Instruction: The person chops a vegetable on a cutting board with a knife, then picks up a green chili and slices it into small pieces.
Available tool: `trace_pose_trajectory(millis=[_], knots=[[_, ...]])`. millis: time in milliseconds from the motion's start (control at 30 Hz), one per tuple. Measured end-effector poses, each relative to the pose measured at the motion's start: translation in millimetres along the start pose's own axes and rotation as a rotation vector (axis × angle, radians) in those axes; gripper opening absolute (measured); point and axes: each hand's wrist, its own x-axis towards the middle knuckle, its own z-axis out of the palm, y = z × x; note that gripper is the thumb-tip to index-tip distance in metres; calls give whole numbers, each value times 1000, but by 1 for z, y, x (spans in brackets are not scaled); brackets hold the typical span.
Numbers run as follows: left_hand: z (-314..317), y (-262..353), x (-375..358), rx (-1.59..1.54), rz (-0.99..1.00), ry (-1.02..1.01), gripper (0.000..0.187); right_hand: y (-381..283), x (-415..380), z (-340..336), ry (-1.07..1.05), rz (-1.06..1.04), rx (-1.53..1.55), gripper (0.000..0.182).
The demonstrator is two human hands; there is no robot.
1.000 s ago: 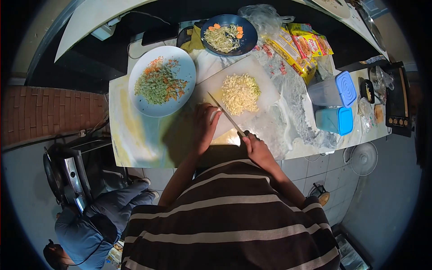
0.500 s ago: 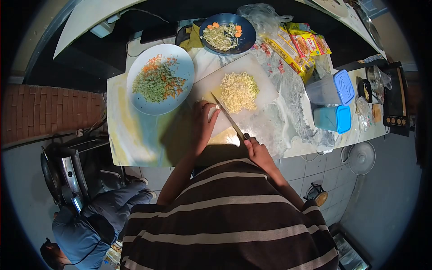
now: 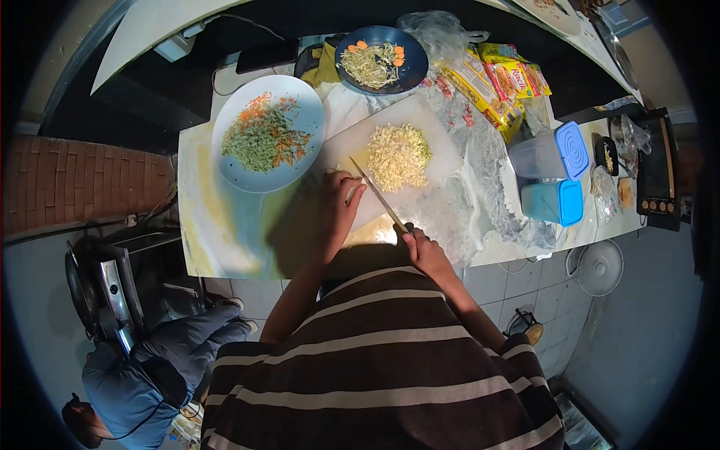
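My right hand [image 3: 425,252] grips the handle of a kitchen knife [image 3: 381,198], its blade slanting up and left over the white cutting board [image 3: 445,142]. Beside the blade, the curled fingers of my left hand [image 3: 343,204] press a small pale vegetable piece against the board, mostly hidden by the fingers. A heap of finely chopped pale vegetable [image 3: 397,157] lies right of the knife. Left of the board, a large white plate [image 3: 225,171] bears chopped green vegetable [image 3: 259,142] and orange bits [image 3: 257,103].
Behind the board stands a dark pan [image 3: 413,69] with sprouts and carrot slices. Yellow and red food packets [image 3: 511,79] lie at the back right, near two blue-lidded containers [image 3: 540,154]. Another person [image 3: 135,390] is low at the lower left, by a stove.
The knife handle and my right hand have shifted slightly left. My left hand stays at about the same spot beside the blade.
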Motion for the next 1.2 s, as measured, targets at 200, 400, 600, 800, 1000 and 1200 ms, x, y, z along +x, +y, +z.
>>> trace_pose_trajectory(millis=[200,400,600,800,1000,1200], knots=[[0,-3,-2,24,-6,-12,15,-13,5,-14,38,-75,48,37],[0,-5,-1,33,-1,-23,15,-5,-3,-14,22,-22,103,38],[-3,-1,0,9,-52,-61,14,-13,-10,-12,-4,-7,152,39],[-2,-2,1,25,-5,-39,14,-17,-8,-14,-52,35,153,40],[-4,1,2,16,17,-14,14,-5,4,1,-23,-11,56,37],[-2,-1,2,25,18,2,14,-8,6,-5,12,-62,62,36]])
